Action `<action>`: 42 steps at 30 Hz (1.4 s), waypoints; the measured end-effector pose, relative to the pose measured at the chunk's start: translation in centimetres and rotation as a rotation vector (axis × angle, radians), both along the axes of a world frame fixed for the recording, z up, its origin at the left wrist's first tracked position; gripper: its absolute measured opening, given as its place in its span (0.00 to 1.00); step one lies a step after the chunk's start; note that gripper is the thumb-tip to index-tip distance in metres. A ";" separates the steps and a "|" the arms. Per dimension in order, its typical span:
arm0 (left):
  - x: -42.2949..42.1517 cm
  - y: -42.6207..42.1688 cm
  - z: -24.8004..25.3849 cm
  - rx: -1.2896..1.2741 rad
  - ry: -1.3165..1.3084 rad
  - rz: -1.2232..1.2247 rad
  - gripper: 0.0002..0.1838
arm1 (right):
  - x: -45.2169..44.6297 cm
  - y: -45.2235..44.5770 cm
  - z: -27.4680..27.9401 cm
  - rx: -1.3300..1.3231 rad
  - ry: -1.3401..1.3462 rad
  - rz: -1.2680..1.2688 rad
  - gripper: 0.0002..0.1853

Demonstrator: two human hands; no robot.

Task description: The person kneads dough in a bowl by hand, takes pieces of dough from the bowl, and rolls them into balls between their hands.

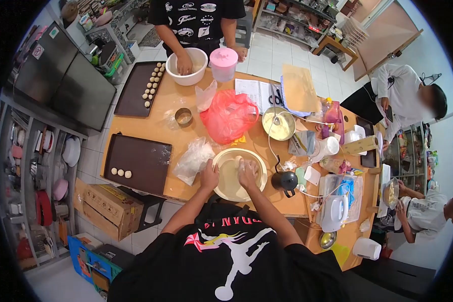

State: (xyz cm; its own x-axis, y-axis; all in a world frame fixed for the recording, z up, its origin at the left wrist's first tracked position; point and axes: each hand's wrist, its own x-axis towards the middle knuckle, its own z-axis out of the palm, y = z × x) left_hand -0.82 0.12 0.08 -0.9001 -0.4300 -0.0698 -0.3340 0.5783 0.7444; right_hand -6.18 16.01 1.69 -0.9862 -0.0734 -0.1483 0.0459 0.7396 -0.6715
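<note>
A cream-coloured basin (260, 186) stands at the table's near edge, in front of my body. My left hand (210, 175) grips its left rim with curled fingers. Inside the right part of the basin, my right hand (247, 174) is closed over a small pale piece of dough (238, 159), which the fingers partly cover. Left of the basin lies a clear plastic bag (195, 160) with white contents. A dark tray (138, 161) further left carries 3 round dough balls (121, 173). On another dark tray (130, 93) behind it, several dough balls (151, 90) sit along the right side.
Across the table a person reaches into a white bowl (172, 69) beside a pink-lidded container (223, 63). A red plastic bag (229, 116), metal ring (183, 117), bowl of pale mixture (279, 124) and black kettle (285, 181) surround the basin. Two people are at the right.
</note>
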 end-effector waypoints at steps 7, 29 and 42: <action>-0.1 -0.2 0.7 0.005 -0.016 0.010 0.12 | 2.5 0.0 2.0 0.052 0.452 0.238 0.19; 0.0 0.3 0.1 -0.002 -0.013 0.049 0.13 | 2.5 2.4 3.0 0.025 0.146 0.332 0.12; 0.0 0.2 0.1 -0.014 -0.005 0.054 0.12 | 3.5 -0.2 4.7 0.374 -0.010 0.251 0.21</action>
